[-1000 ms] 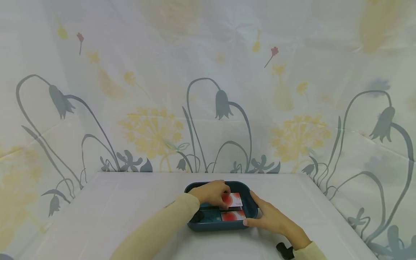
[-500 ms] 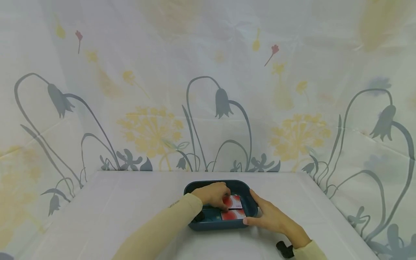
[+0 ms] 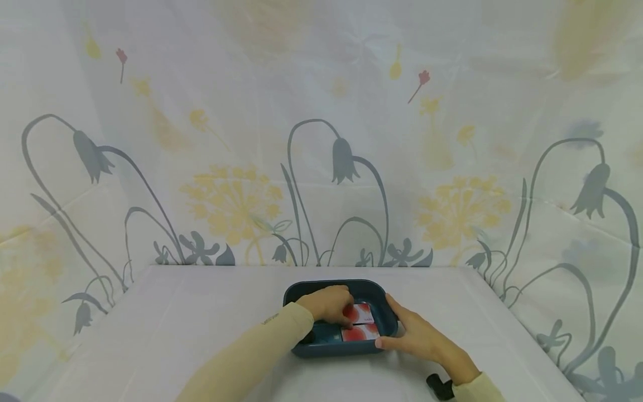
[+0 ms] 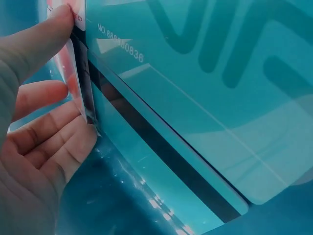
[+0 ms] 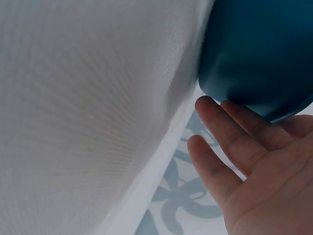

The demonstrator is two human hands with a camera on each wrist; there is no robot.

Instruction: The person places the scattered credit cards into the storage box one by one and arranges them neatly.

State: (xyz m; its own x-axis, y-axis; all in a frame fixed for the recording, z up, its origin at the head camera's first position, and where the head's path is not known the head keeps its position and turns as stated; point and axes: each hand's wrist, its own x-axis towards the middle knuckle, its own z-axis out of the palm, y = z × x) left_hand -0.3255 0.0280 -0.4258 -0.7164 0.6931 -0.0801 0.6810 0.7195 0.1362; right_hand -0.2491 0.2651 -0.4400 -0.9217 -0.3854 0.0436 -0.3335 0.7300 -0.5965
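Note:
My left hand [image 3: 329,304] reaches into a dark teal tray [image 3: 336,350] and pinches a red-and-white card [image 3: 363,314] by its left side. In the left wrist view, the thumb presses near that card's top while the fingertips meet a tilted card edge [image 4: 88,93]. Nearer the front wall lies a second red-and-white card [image 3: 361,333]. Teal cards also lie inside: one bears a printed number [image 4: 171,112], another a black stripe [image 4: 171,166]. My right hand [image 3: 417,338] holds the tray's right end, thumb at the front corner and fingers along the outer wall [image 5: 259,58].
The tray rests on a white table [image 3: 201,329]. Behind it hangs a pale cloth [image 3: 321,167] printed with flowers. A black device [image 3: 440,386] sits at my right wrist, and another [image 3: 307,336] is partly hidden under my left wrist.
My left hand has lowered slightly, bringing its red-and-white card down toward the nearer one; the dark gap between them has narrowed. The right hand and the tray have stayed in place.

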